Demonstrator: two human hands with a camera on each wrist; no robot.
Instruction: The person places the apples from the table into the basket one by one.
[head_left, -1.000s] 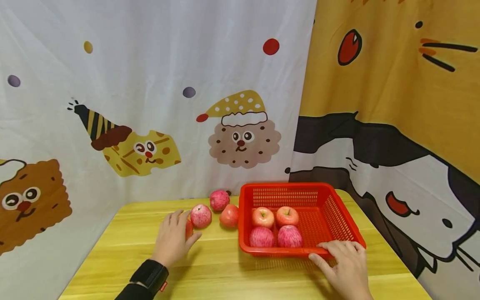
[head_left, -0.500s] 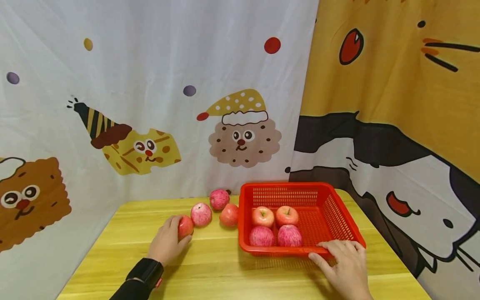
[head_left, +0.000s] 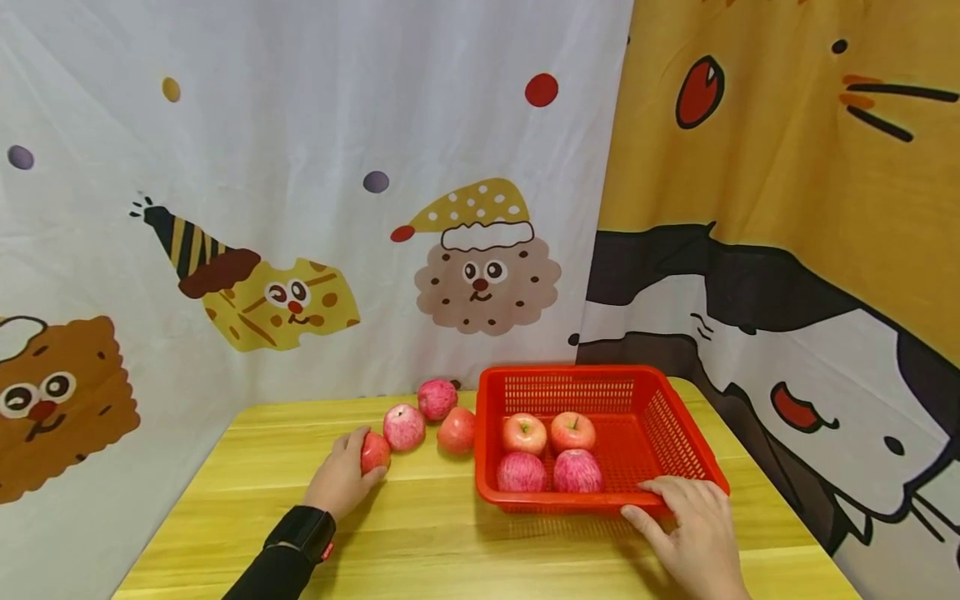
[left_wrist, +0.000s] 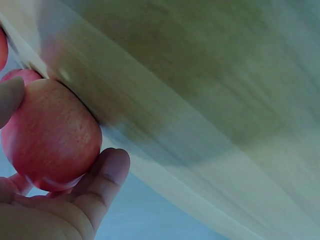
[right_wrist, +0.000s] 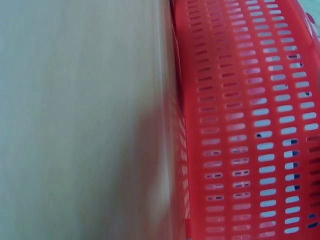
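On the left of the table, my left hand [head_left: 340, 482] curls its fingers round a red apple [head_left: 375, 452]. The left wrist view shows that apple [left_wrist: 52, 135] between thumb and fingers, low by the wooden surface. A pink streaked apple [head_left: 404, 427] sits just beyond it. Over the near right rim of a red plastic basket [head_left: 600, 500], my right hand [head_left: 693, 533] hooks its fingers, with the thumb outside. Several apples stand at the basket's left side, among them a yellowish-red one [head_left: 524, 434]. The right wrist view shows the slotted basket wall [right_wrist: 245, 125], with no hand.
A darker pink apple [head_left: 437, 399] and a red apple [head_left: 457, 431] lie just left of the basket. The wooden table [head_left: 435, 558] ends at a printed curtain [head_left: 315, 167] behind and on the right.
My left hand shifts leftward from over the apple, then a little right again, its fingers round the apple's side. My right hand stays on the basket rim.
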